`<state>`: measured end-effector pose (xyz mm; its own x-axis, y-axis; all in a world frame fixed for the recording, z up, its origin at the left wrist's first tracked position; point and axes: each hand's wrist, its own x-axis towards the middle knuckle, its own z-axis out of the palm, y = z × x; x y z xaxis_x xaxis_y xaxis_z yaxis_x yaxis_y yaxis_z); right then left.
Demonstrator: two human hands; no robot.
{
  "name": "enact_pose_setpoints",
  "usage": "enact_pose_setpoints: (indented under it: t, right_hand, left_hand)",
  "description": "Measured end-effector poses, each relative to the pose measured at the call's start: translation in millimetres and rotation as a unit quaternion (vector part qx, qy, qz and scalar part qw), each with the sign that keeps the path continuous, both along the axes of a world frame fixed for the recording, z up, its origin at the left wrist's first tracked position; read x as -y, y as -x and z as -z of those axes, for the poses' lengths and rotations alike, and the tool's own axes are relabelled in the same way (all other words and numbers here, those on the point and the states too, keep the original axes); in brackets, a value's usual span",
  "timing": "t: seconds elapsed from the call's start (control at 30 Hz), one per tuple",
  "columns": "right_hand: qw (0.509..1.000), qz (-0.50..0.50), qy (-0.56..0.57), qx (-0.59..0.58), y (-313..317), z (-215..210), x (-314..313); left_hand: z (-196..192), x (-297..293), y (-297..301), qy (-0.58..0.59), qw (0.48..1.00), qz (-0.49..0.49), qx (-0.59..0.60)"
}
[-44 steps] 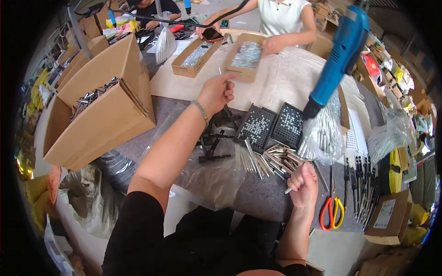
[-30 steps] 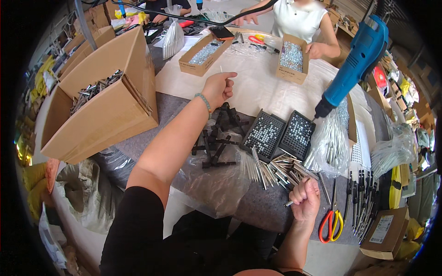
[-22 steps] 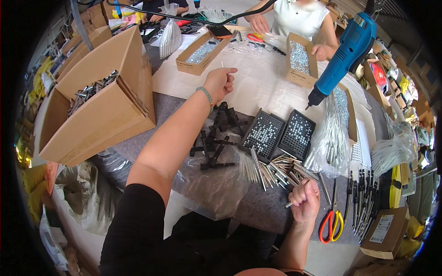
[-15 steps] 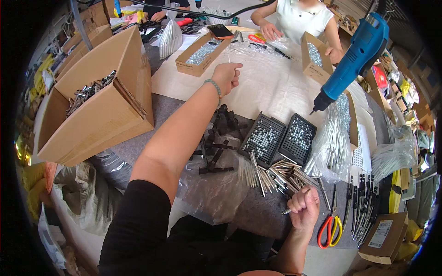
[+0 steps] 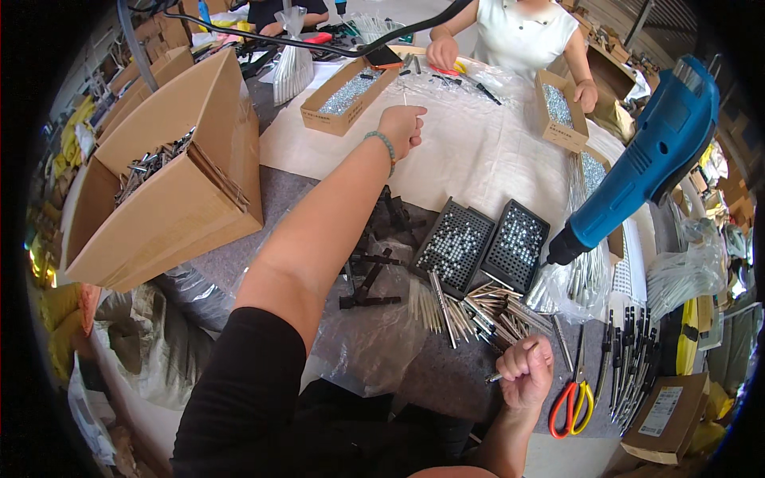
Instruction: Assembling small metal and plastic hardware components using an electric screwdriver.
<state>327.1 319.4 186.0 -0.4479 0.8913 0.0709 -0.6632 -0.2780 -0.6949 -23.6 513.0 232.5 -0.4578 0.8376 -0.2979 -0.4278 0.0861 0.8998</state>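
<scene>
my left hand [image 5: 400, 129] is stretched out over the cream cloth [image 5: 470, 171], its fingers curled in and closed on a thin pale rod [image 5: 405, 99], whose end sticks up past my knuckles. the narrow cardboard box [image 5: 333, 122] of small silvery parts is just beyond it, to the left.

my right hand [image 5: 524, 371] is near the table's close edge, curled into a loose fist round a short metal tube [image 5: 493, 378]; one end of the tube pokes out on the left side. just past that fist lies a heap of metal tubes [image 5: 480, 312], and behind the heap two black perforated trays [image 5: 516, 243] sit side by side, dotted with small silver pieces. to the right of my fist are scissors [image 5: 572, 405] with one red and one yellow handle, then a row of black-ended metal rods [image 5: 629, 366]. the blue electric screwdriver [image 5: 641, 163] hangs on the right, tip down near the trays. under my left forearm, black plastic parts [image 5: 368, 285] lie beside a clear plastic bag [image 5: 374, 342]. across the table, a co-worker's hand [image 5: 586, 96] is at another box of silvery parts [image 5: 560, 111].
</scene>
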Motion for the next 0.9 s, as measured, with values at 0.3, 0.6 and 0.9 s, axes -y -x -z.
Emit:
enact_pose_setpoints:
  t: [0.3,0.6,0.9]
  right_hand:
    - [1.0,-0.012,-0.019,0.005,0,-1,1]
    - [1.0,-0.008,-0.016,0.009,0,-2,1]
    - [1.0,0.001,0.001,-0.003,-1,0,2]
  left_hand:
    - [7,-11,10,-0.01,1.0,0.01,0.001]
    - [9,-13,8,-0.008,1.0,0.013,-0.008]
    - [9,-19,-3,-0.084,0.995,-0.045,0.016]
